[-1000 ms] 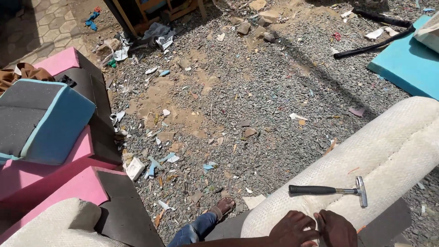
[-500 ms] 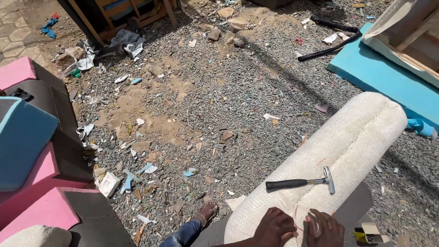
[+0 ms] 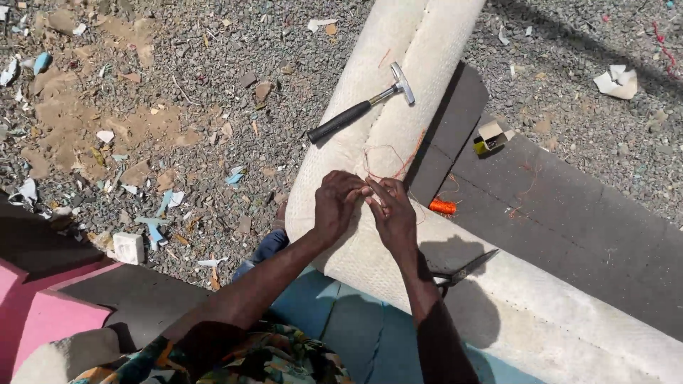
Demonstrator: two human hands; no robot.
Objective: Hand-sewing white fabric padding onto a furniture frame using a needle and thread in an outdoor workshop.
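Observation:
My left hand [image 3: 338,203] and my right hand [image 3: 391,210] meet fingertip to fingertip over a cream upholstered sofa arm [image 3: 398,121]. Both pinch a thin orange thread [image 3: 388,160] that loops loosely over the fabric just beyond them. An orange thread spool [image 3: 442,206] lies on the dark grey panel [image 3: 569,220] right of my right hand. A hammer [image 3: 363,110] with a black grip rests across the cream arm, farther away. Black scissors [image 3: 462,272] lie on the cream fabric beside my right forearm.
A small open cardboard box [image 3: 491,136] sits on the dark panel. Gravel ground [image 3: 178,107] strewn with foam bits and paper scraps spreads to the left and far right. Pink foam blocks [image 3: 43,313] stand at the lower left. My foot [image 3: 267,245] shows below the sofa arm.
The view has swung right and down, closer to the sofa arm. My hands have risen onto the cream fabric and now pinch the orange thread. The hammer lies as before.

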